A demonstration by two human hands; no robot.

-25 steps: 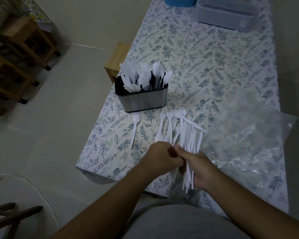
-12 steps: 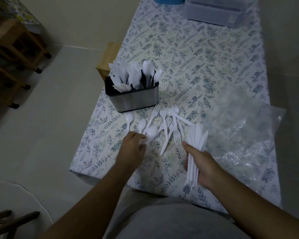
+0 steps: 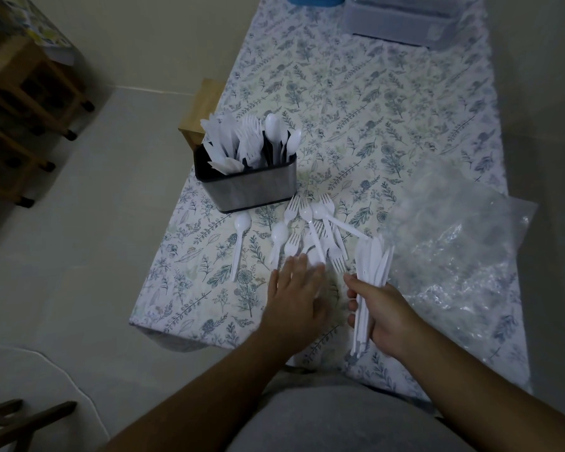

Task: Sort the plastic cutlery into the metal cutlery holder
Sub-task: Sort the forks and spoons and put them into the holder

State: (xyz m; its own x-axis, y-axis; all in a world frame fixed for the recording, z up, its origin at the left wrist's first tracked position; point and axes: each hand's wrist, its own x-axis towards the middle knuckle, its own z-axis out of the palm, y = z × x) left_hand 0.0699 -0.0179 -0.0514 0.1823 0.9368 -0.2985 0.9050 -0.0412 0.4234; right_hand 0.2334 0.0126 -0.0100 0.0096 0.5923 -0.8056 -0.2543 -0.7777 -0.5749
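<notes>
no readable text, labels or numbers anywhere; the plastic box's (image 3: 402, 17) sticker is too blurred

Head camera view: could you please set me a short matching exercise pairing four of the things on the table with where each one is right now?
Things:
1. bundle of knives
2. metal cutlery holder
3. clear plastic bag
4. lone spoon

Places:
A. lying flat on the right side of the table
B. gripped in the right hand
C. standing near the table's left edge, already filled with white cutlery
D. lying by itself on the cloth, left of the loose pile of forks and spoons

Pairs: 1-B, 2-C, 3-A, 4-D
</notes>
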